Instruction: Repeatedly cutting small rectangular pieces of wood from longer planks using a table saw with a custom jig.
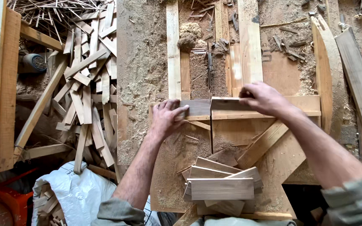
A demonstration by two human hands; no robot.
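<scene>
My left hand (pixel 167 118) presses flat on a short darker wood piece (pixel 197 107) lying on a sawdust-covered plywood table (pixel 168 184). My right hand (pixel 261 98) grips the right end of a pale wood strip (pixel 227 103) set against a wooden fence rail (pixel 306 104). The two pieces meet at a narrow saw slot (pixel 211 134) running toward me. A stack of several cut wood pieces (pixel 222 186) sits close to me on the table.
A heap of wood offcuts (pixel 91 92) fills the floor at left, beside a white sack (pixel 78 194) holding scraps. Long planks (pixel 250 42) lie beyond the fence, and curved boards (pixel 327 75) lean at right. A red object (pixel 9 201) sits at lower left.
</scene>
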